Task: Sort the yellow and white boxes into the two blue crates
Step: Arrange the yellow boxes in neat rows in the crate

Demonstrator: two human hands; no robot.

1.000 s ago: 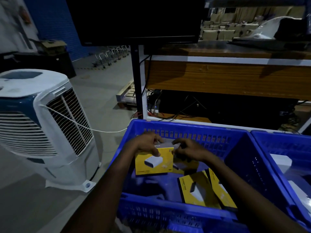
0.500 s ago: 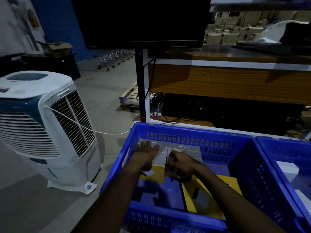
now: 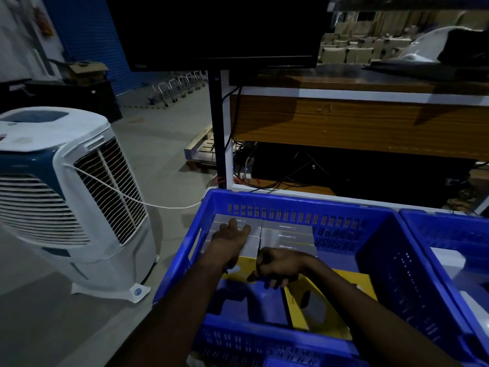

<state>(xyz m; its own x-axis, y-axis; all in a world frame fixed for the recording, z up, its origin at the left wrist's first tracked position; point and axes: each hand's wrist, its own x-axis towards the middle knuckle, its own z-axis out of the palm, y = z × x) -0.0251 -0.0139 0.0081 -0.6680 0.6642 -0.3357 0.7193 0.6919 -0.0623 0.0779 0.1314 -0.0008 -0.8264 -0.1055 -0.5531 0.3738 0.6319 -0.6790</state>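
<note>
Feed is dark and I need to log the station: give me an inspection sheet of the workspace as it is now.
surface: hidden under the crates; grey floor at left.
job's things: left crate holds yellow boxes, some flat, a row on edge at its far wall; right crate holds white boxes.
clutter: nothing seen.
hands: left hand flat on the row, fingers straight; right hand curled over a flat yellow box, grip unclear.
cables: white cord from cooler to left crate's corner; tangle under bench.
surroundings: dark monitor, pallet, trolleys.
</note>
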